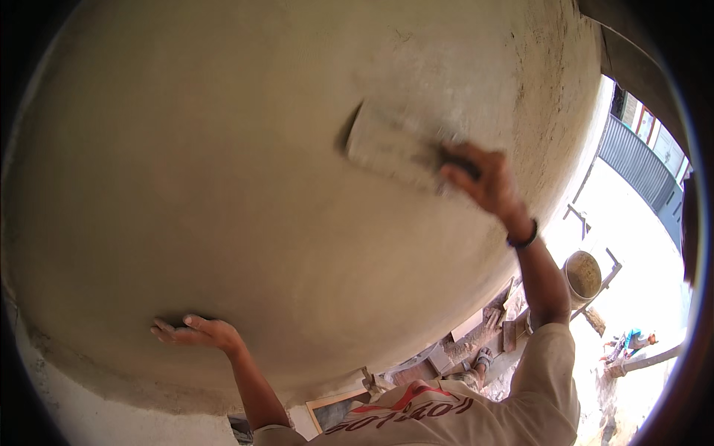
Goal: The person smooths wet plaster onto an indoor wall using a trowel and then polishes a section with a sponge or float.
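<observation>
At one wall (223,193), one hand (487,182) holds one trowel (390,149).

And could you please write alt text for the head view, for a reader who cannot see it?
A person's right hand grips a flat, rectangular trowel at a broad, grey-brown wall. The left hand is open by the wall at lower left; whether it touches is unclear. Beyond the right arm, a round bucket shows in bright light.

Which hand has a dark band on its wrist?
The right hand, the one gripping the flat trowel: a dark band goes around that wrist. The left hand, open and without a tool, shows a bare wrist.
</observation>
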Available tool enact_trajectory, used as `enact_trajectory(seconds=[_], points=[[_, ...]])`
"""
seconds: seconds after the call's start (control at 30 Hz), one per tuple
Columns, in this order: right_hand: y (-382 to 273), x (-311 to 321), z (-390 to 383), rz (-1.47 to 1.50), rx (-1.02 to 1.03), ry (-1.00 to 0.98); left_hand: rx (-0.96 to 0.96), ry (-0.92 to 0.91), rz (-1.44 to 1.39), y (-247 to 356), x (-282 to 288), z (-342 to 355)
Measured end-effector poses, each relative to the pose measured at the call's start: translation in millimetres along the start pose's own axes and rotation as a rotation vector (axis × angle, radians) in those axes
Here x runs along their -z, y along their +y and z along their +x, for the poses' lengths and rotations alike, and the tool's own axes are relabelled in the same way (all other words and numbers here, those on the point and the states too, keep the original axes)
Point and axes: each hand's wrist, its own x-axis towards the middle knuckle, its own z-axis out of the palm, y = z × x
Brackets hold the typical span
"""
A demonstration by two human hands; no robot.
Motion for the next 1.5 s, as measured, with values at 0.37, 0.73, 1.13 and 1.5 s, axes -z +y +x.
enact_trajectory(seconds=[0.37, 0.73, 1.13, 1.5], points=[[13, 40, -16, 0.162, -0.343, 0.253, -0.057, 0.019, 0.082, -16, 2, -2], [-75, 54, 133, 0.101, -0.329, 0.162, -0.005, 0.102, -0.021, -3, -1, 3], [-176, -117, -73, -0.089, 0.459, -0.517, -0.061, 0.101, -0.376, -16, 1, 3], [-95, 46, 150, -0.115, -0.147, 0.125, -0.123, 0.107, -0.343, -19, 8, 7]])
